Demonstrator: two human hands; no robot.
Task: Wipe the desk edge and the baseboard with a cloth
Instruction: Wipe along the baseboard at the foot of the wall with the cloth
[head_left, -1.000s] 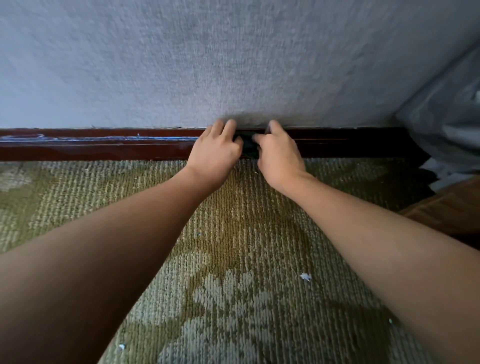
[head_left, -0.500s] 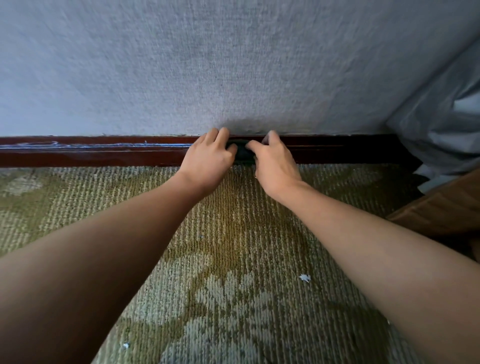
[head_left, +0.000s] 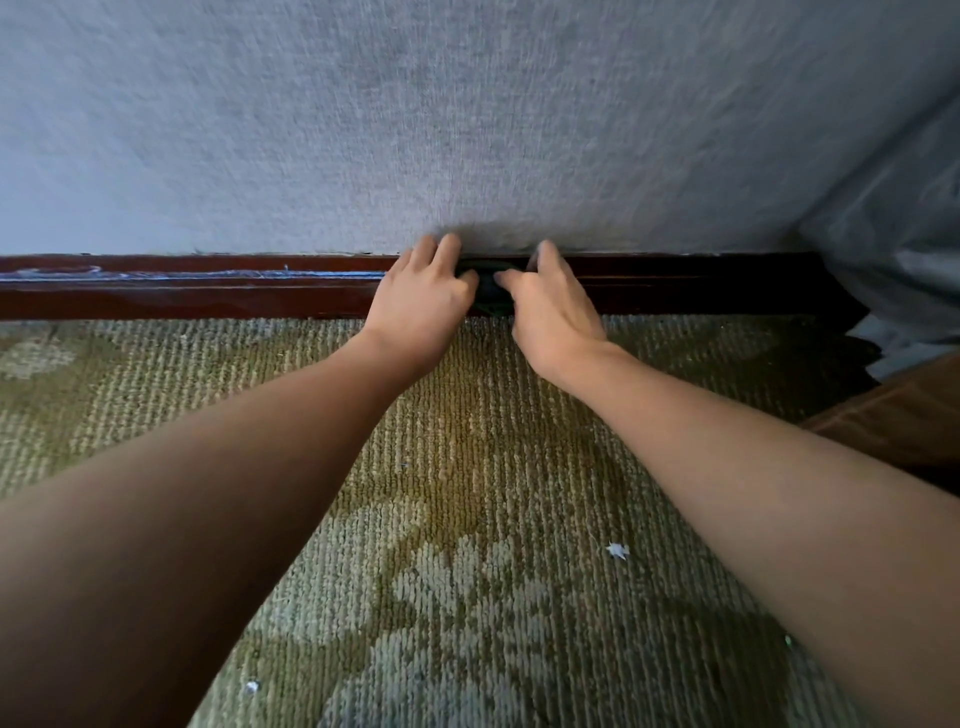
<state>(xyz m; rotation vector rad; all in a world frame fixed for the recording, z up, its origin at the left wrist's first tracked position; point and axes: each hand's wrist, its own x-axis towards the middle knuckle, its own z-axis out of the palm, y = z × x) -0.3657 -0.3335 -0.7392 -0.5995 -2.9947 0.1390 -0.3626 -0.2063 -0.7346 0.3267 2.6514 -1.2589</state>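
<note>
Between my left fingers and right fingers, both curled and pinching it, the dark cloth is pressed on the baseboard. The board's long axis runs left–right past my fingers; its pale-streaked stretch lies leftward, so the left fingers probably lead.

I am stretching both bare arms forward toward the baseboard, forearms converging. My left hand and right hand are lying side by side against its face, knuckles up. My fingers are curling over its top edge, and my thumbs are turning inward, pinching the dark cloth between them.
</note>
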